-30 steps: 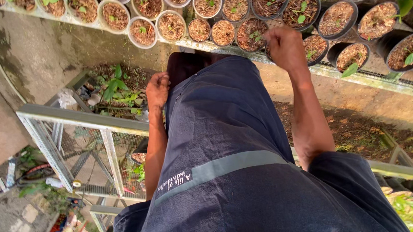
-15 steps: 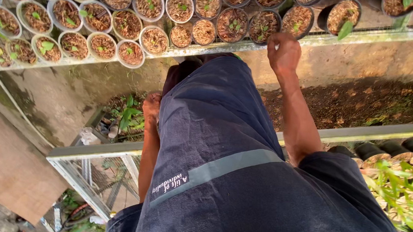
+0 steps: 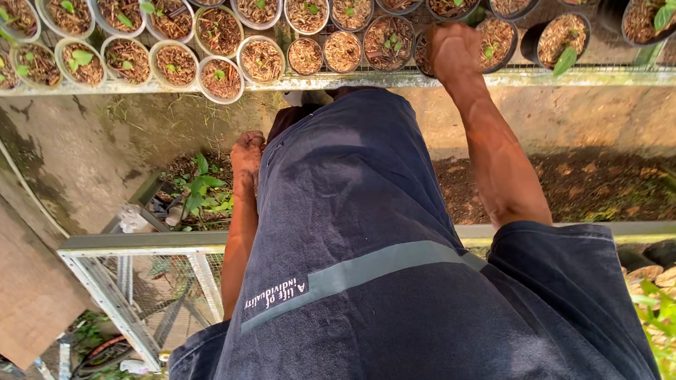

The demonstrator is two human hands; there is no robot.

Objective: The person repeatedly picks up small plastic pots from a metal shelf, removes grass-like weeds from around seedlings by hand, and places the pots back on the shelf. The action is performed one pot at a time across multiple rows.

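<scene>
Head view, looking down my own front. My right hand [image 3: 452,53] is stretched forward to the wire-mesh bench [image 3: 524,74] and closed in a fist around the rim of a small pot [image 3: 427,54] at the bench's near edge; the hand covers most of that pot, so only a dark sliver of its rim shows on the left. Grip: clenched on the pot. The pot sits in the front row, just beside a pot of brown chips [image 3: 344,51] on its left and a black pot with a seedling [image 3: 496,43] on its right.

My left hand [image 3: 247,155] hangs low beside my dark blue shirt [image 3: 366,240], fingers curled into a loose fist. It holds nothing that I can make out and touches only the shirt's edge. Below it, on the ground, grows a leafy green plant [image 3: 203,191].

White-rimmed pots [image 3: 175,65] with small green sprouts crowd the left stretch of the bench. A grey metal frame [image 3: 149,241] runs across lower down, under my left forearm.
</scene>
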